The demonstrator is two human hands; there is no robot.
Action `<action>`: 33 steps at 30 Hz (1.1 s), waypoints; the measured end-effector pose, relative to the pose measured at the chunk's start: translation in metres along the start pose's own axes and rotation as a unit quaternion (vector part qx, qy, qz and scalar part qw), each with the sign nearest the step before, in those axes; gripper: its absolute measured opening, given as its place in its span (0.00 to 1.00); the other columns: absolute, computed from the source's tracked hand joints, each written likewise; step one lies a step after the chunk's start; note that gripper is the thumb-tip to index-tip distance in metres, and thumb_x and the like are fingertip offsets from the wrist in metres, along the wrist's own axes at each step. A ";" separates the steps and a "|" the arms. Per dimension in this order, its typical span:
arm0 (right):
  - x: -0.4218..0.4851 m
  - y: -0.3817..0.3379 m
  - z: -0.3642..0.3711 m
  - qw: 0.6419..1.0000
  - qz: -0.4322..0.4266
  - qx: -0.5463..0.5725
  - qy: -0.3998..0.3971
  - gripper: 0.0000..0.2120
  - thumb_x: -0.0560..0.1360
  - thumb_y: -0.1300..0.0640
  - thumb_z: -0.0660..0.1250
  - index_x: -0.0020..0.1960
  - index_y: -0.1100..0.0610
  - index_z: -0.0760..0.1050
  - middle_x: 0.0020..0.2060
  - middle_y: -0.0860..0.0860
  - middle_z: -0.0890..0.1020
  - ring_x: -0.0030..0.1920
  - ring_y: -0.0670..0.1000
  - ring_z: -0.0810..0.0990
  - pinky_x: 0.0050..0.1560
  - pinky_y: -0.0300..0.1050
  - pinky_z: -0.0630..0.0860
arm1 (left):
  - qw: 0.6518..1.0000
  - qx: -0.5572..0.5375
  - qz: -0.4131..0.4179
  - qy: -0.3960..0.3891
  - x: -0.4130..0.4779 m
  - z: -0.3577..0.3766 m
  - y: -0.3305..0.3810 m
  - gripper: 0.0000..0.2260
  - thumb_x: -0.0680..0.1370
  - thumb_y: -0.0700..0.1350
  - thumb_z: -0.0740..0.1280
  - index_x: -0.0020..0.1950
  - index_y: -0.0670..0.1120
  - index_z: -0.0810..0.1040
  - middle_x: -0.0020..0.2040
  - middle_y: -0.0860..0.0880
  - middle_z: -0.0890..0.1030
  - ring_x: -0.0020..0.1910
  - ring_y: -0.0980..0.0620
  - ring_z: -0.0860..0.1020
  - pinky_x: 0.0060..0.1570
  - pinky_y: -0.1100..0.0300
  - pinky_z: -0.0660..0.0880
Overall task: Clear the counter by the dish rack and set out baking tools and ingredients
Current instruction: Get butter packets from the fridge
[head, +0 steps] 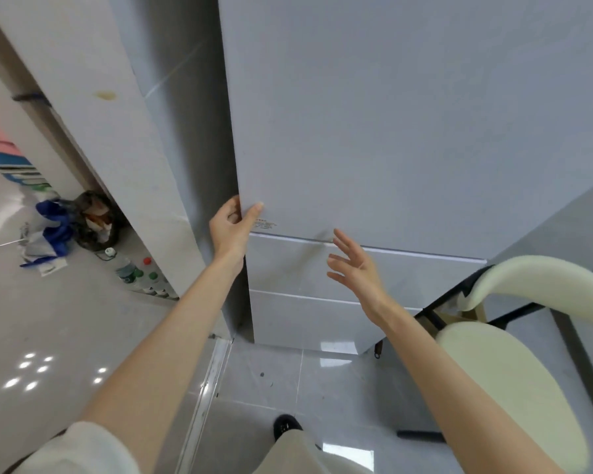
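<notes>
A tall pale grey fridge (374,114) fills the middle of the head view, with two drawer fronts (305,268) below its big upper door. My left hand (231,227) grips the left edge of the upper door near its bottom corner, thumb on the front face and fingers curled round the edge. My right hand (353,261) hovers in front of the top drawer with fingers spread and holds nothing. No counter, dish rack or baking tools are in sight.
A cream chair (514,371) with black legs stands close on the right. A wall panel (93,97) runs on the left, with several plastic bottles (141,275) at its foot. A dark rubbish bag (95,224) and a blue-white bag (48,234) lie on the tiled floor.
</notes>
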State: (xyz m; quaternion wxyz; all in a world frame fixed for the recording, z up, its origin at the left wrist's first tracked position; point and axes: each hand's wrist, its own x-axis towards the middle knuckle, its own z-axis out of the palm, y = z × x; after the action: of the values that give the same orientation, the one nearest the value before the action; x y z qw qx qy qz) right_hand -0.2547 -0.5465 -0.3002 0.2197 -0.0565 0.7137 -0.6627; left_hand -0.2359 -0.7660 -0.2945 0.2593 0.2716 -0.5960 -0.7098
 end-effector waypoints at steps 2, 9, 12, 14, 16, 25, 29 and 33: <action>-0.014 -0.001 0.004 1.000 -0.009 -0.012 -0.001 0.27 0.78 0.64 0.64 0.72 0.45 0.65 0.70 0.44 0.69 0.65 0.48 0.73 0.58 0.43 0.77 | 1.000 0.006 0.002 -0.010 -0.007 -0.007 0.000 0.10 0.73 0.39 0.73 0.52 0.44 0.79 0.46 0.52 0.83 0.42 0.61 0.81 0.40 0.71 0.75; -0.084 0.013 0.017 0.999 -0.028 -0.037 -0.002 0.27 0.78 0.61 0.64 0.73 0.42 0.64 0.69 0.38 0.67 0.68 0.46 0.70 0.65 0.49 0.73 | 0.997 0.071 0.029 -0.001 -0.082 -0.046 -0.010 0.17 0.69 0.46 0.77 0.52 0.47 0.74 0.45 0.53 0.78 0.43 0.56 0.76 0.41 0.71 0.75; -0.121 0.025 0.019 0.999 -0.032 -0.029 0.018 0.27 0.78 0.61 0.64 0.73 0.42 0.64 0.71 0.39 0.66 0.67 0.47 0.71 0.61 0.46 0.75 | 0.995 0.085 0.038 -0.024 -0.124 -0.057 -0.013 0.20 0.68 0.48 0.77 0.54 0.49 0.72 0.45 0.48 0.78 0.43 0.51 0.76 0.43 0.63 0.76; -0.147 0.032 0.017 0.999 -0.035 -0.028 0.030 0.27 0.78 0.61 0.64 0.72 0.42 0.64 0.72 0.41 0.66 0.66 0.47 0.72 0.58 0.44 0.76 | 0.992 0.107 0.040 -0.053 -0.152 -0.066 -0.014 0.24 0.67 0.49 0.77 0.58 0.53 0.71 0.45 0.45 0.79 0.43 0.51 0.77 0.44 0.62 0.76; -0.171 0.037 0.013 0.998 -0.037 -0.026 0.043 0.26 0.78 0.61 0.64 0.72 0.42 0.65 0.71 0.42 0.67 0.66 0.48 0.72 0.57 0.42 0.76 | 0.987 0.123 0.048 -0.095 -0.178 -0.074 -0.014 0.26 0.67 0.48 0.78 0.61 0.56 0.69 0.42 0.45 0.78 0.41 0.53 0.77 0.42 0.67 0.75; -0.286 0.052 -0.037 0.995 -0.043 -0.007 0.085 0.23 0.78 0.64 0.64 0.67 0.43 0.68 0.69 0.45 0.71 0.60 0.45 0.76 0.60 0.46 0.76 | 0.978 0.106 0.057 -0.173 -0.308 -0.069 -0.028 0.30 0.66 0.44 0.79 0.62 0.54 0.67 0.35 0.49 0.77 0.38 0.55 0.78 0.42 0.69 0.75; -0.339 0.057 -0.065 0.994 -0.057 -0.035 0.085 0.23 0.78 0.63 0.64 0.69 0.45 0.68 0.69 0.43 0.71 0.61 0.45 0.76 0.61 0.47 0.76 | 0.976 0.092 0.054 -0.188 -0.362 -0.052 -0.038 0.29 0.66 0.42 0.79 0.58 0.57 0.66 0.35 0.47 0.80 0.39 0.52 0.81 0.46 0.63 0.77; -0.386 0.059 -0.096 0.987 -0.091 -0.074 0.111 0.25 0.78 0.64 0.64 0.72 0.48 0.67 0.68 0.42 0.71 0.62 0.44 0.75 0.60 0.42 0.76 | 0.969 0.068 0.042 -0.234 -0.416 -0.032 -0.046 0.25 0.70 0.39 0.75 0.55 0.59 0.66 0.37 0.46 0.82 0.40 0.52 0.82 0.47 0.65 0.77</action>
State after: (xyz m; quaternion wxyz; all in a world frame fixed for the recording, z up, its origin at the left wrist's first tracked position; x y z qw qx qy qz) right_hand 0.0670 -0.3073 -0.2631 0.0731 -0.0636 0.7725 -0.6276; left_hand 0.0829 -0.4932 -0.3127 0.1232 0.0893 -0.6980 -0.6998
